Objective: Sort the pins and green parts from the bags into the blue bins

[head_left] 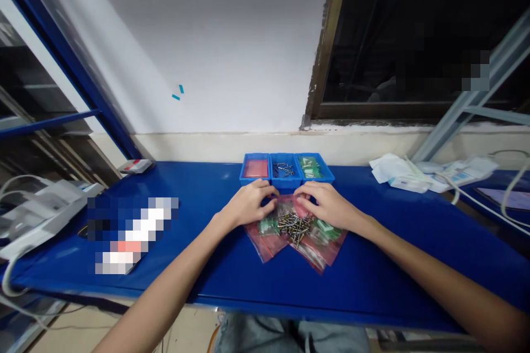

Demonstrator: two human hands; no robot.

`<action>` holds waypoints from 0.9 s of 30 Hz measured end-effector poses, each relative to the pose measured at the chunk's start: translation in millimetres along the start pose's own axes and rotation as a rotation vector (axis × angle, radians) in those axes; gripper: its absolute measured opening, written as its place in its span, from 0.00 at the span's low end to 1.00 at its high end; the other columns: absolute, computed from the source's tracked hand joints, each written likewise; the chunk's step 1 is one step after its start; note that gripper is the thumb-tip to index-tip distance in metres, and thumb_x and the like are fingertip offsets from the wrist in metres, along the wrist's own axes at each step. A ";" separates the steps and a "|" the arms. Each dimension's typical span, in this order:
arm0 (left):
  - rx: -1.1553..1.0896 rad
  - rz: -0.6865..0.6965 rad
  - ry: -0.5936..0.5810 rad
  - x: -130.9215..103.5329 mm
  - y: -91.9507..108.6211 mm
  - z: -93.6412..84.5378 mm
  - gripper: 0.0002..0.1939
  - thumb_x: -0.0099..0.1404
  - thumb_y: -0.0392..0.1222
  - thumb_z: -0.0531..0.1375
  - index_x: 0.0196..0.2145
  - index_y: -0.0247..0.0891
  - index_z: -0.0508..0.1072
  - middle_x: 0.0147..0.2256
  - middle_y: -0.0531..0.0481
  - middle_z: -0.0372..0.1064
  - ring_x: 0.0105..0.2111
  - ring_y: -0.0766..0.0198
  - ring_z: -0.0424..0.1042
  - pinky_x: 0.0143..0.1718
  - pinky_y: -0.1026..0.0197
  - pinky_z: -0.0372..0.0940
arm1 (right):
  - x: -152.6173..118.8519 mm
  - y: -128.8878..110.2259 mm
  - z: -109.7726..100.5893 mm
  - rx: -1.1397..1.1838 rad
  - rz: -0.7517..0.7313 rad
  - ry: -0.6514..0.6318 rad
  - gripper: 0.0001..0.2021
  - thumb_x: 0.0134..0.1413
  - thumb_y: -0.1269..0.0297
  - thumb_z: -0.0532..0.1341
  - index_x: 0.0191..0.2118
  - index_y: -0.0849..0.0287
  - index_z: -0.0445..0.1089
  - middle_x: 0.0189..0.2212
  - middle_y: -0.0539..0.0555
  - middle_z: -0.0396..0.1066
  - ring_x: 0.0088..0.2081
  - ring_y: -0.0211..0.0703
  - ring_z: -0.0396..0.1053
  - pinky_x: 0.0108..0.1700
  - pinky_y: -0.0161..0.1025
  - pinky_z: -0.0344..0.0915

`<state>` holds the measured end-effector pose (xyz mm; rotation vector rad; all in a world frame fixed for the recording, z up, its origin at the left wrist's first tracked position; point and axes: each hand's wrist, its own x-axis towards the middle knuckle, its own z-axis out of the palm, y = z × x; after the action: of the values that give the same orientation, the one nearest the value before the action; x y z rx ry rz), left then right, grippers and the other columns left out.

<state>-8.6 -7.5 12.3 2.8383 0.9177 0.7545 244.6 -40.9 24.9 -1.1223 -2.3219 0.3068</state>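
In the head view, my left hand [253, 202] and my right hand [327, 205] face each other over a pile on the blue table. Both have curled fingers, with thumb and fingertips close together at the upper edge of a pink plastic bag [285, 202] between them. Loose metal screws [295, 226] lie heaped just below the hands. Small clear packets with green contents [269, 226] lie left of the screws, and a similar green packet [327, 230] lies to the right. More pink plastic bags [267, 247] spread out underneath. My fingertips are partly hidden.
Behind the hands, joined blue bins hold pink bags [255, 168], screws [284, 169] and green packets [309, 166]. White power strips and cables [53, 215] lie left, beside a pixelated area. Crumpled white plastic [397, 171] and a power strip [467, 172] lie right.
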 end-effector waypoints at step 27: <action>-0.034 0.041 0.132 -2.0 1.0 17.1 0.10 0.70 0.36 0.53 0.44 0.36 0.72 0.40 0.45 0.68 0.42 0.58 0.67 0.45 0.54 0.67 | 2.1 -20.2 21.8 -0.201 0.015 -0.161 0.07 0.61 0.71 0.59 0.32 0.58 0.72 0.33 0.53 0.73 0.39 0.44 0.69 0.41 0.38 0.59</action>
<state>-1.4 -7.9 -3.4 2.8144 0.8552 0.9633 218.1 -51.3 16.1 -1.2514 -2.5326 0.1780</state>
